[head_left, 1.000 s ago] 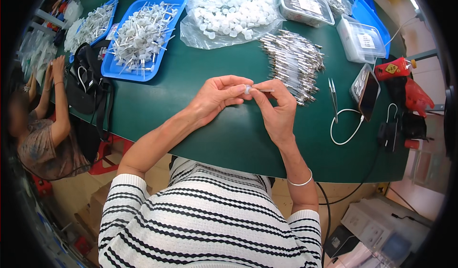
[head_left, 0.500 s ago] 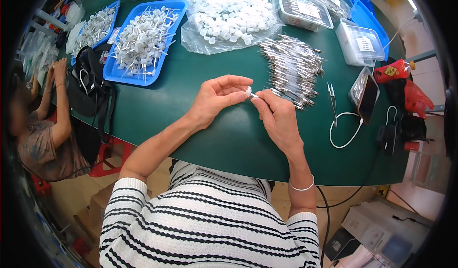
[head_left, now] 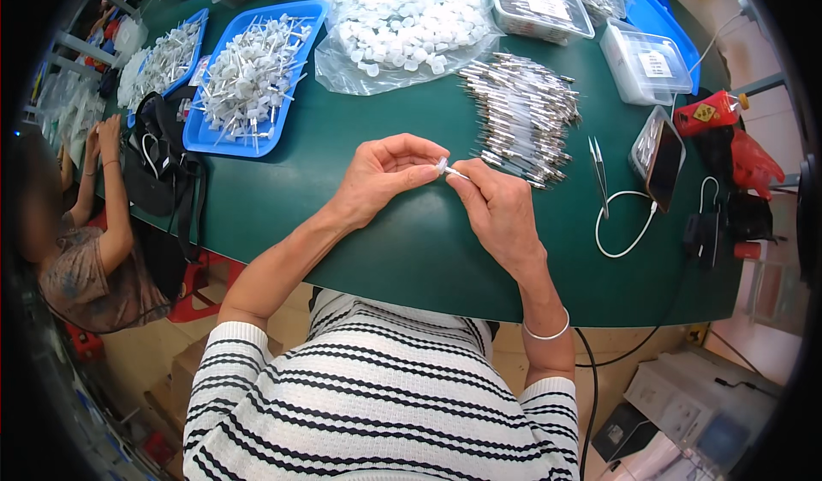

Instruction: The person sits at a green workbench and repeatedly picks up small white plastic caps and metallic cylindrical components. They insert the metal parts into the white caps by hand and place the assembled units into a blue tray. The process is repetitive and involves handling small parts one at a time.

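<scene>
Mid-frame, the right hand (head_left: 501, 211) has shifted its grip since a second ago — it now pinches a thin rod (head_left: 458, 173) against the small white cap (head_left: 442, 166) between the left hand's (head_left: 368, 181) fingertips, above the worktop (head_left: 402, 258); whether they're joined is unclear.

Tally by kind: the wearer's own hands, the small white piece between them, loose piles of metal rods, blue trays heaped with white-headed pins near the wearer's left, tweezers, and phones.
Left hand and right hand: 2
Small white piece: 1
Rod pile: 1
Front blue tray and rear blue tray: 2
Tweezers: 1
Phone: 1
Total: 8
</scene>
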Available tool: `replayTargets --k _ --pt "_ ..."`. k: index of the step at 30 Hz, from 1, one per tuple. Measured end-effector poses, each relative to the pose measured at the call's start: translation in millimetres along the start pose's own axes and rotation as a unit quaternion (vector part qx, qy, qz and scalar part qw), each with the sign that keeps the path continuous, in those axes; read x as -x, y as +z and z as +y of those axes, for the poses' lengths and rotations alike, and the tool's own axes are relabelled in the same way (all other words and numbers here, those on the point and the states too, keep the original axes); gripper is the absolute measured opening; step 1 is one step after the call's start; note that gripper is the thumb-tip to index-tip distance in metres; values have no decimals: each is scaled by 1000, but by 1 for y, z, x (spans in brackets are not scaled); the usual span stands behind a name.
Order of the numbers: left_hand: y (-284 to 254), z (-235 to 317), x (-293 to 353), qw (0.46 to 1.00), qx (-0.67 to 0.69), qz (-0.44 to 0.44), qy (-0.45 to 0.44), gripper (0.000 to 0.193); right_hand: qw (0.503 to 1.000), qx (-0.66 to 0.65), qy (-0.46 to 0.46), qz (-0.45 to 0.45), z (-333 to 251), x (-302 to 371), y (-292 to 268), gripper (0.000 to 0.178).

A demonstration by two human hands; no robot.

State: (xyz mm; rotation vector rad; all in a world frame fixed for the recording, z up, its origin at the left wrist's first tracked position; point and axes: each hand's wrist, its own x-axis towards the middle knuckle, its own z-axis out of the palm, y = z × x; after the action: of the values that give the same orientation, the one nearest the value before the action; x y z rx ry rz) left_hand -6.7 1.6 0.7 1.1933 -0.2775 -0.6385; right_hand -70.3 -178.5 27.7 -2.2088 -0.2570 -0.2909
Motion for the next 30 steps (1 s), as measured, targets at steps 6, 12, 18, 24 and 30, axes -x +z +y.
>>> replayTargets --k 6,12,18,24,30 --pt "-1 -4 0 1000 8 -2 9 21 1000 -10 -4 6 4 1 3 8" --pt "-1 -3 1 1000 18 -13 1 18 998 -54 40 -17 5 2 4 10" --pt "0 -6 2 1000 19 -10 17 17 1000 -6 15 27 2 3 11 8" --pt "5 1 5 998 8 -9 59 20 990 -136 39 4 11 3 12 9" --pt "9 5 8 997 35 -15 61 19 965 -222 115 -78 8 3 2 15"
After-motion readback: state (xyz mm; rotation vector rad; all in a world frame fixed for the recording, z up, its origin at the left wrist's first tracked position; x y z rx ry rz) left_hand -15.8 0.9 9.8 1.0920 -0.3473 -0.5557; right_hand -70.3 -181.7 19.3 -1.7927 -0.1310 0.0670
